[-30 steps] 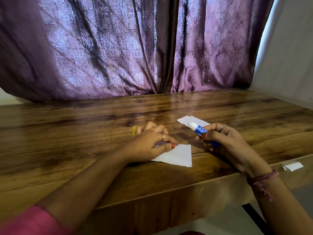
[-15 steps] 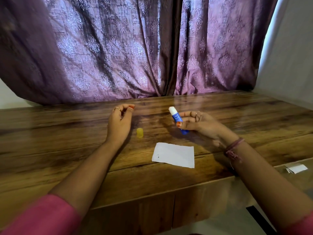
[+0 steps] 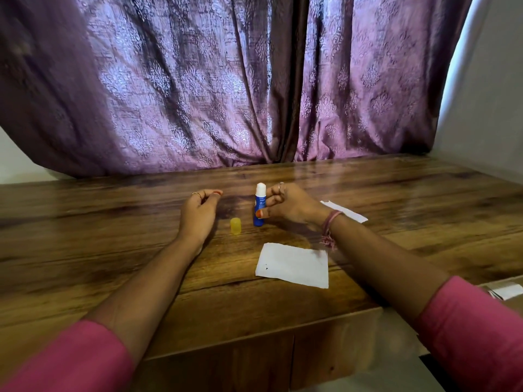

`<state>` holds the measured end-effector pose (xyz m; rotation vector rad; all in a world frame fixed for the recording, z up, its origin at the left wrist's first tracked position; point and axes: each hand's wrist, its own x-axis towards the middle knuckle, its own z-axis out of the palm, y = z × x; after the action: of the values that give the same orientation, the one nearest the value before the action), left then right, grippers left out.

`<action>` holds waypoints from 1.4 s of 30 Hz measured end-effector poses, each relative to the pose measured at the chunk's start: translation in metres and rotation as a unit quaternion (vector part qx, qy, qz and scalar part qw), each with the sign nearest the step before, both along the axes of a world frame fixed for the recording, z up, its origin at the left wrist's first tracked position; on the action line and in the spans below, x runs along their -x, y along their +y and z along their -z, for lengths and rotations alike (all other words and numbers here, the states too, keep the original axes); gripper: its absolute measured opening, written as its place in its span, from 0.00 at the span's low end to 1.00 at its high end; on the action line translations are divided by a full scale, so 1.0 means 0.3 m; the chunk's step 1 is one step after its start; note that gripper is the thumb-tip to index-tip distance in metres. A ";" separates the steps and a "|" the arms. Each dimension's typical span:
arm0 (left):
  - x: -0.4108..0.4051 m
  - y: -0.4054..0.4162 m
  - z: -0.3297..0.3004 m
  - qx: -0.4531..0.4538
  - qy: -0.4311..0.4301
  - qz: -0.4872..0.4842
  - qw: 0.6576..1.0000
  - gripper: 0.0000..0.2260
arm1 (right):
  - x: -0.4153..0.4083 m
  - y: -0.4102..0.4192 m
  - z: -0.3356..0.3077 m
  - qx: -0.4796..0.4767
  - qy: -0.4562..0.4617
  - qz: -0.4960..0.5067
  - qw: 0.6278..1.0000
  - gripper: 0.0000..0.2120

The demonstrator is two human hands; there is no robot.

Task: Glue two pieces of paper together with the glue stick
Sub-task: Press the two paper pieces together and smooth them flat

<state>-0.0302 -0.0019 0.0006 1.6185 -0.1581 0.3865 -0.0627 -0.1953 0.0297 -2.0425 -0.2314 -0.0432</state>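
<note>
The right hand holds the glue stick upright, its base on the wooden bench; the grip is a pinch, thumb and fingers curled round the blue tube, and the white glue tip is uncovered. The yellow cap stands just beside the stick, to its left. The left hand rests near the cap, its fingers loosely curled and holding nothing. One white paper lies flat nearer the front edge of the bench, apart from both hands. A second paper lies behind the right wrist, partly hidden. Bare wood lies on both sides. A purple curtain hangs along the far edge.
</note>
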 end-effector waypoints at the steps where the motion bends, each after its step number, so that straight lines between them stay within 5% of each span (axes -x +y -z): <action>1: -0.001 0.001 0.000 -0.002 0.000 0.001 1.000 0.07 | -0.010 0.007 0.006 0.009 0.001 -0.004 1.000 0.16; 15: -0.002 0.004 0.003 -0.017 0.014 0.011 1.000 0.06 | 0.001 0.032 0.002 0.006 0.004 -0.049 0.999 0.12; 23: 0.004 0.001 -0.001 -0.008 0.024 0.011 1.000 0.07 | 0.034 -0.009 -0.014 -0.014 0.009 -0.077 0.997 0.21; 33: -0.005 0.005 0.006 -0.045 0.049 0.003 0.998 0.06 | 0.080 -0.338 -0.025 0.144 -0.076 0.150 0.975 0.12; 38: -0.004 0.004 0.006 -0.049 0.052 -0.006 0.997 0.06 | 0.140 -0.437 0.036 0.137 -0.076 0.246 0.957 0.08; 42: -0.008 0.012 0.005 -0.034 0.060 -0.015 0.998 0.06 | 0.147 -0.442 0.062 0.132 -0.070 0.289 0.945 0.14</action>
<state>-0.0279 0.0018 -0.0008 1.7078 -0.0576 0.3090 -0.1070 -0.3278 0.0112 -2.3130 0.2998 -0.5490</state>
